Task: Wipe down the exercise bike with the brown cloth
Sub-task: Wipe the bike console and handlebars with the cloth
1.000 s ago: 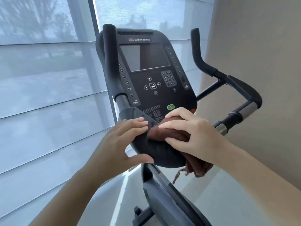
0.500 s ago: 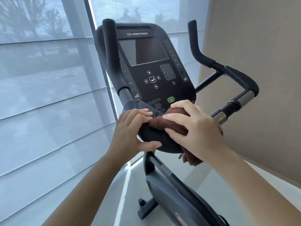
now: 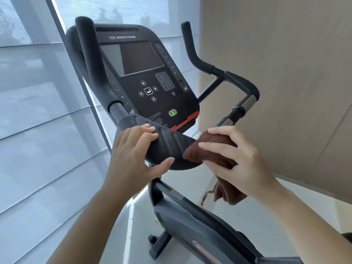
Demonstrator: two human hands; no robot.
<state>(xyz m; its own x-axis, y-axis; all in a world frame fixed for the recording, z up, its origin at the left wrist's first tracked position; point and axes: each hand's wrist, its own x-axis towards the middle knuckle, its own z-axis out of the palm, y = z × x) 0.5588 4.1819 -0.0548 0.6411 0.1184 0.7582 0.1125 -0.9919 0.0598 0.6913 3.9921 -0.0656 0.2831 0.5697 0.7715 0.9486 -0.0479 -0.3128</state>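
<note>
Pale blinds (image 3: pixel 38 111) cover the window on the left. The left hand (image 3: pixel 133 157) clasps the exercise bike (image 3: pixel 148 82) by the dark ledge (image 3: pixel 169 147) under its console, fingers over the top, thumb on the near edge. Just beside it, the right hand (image 3: pixel 242 164) grips the bunched brown cloth (image 3: pixel 202 156), pressed against the ledge's right end, a tail dangling below

The brown cloth (image 3: pixel 207 152) is napped terry; the console tray (image 3: pixel 169 141) is matt ribbed plastic. The screen (image 3: pixel 141 58) is glossy; the handlebar sleeve (image 3: pixel 248 102) is brushed metal.
</note>
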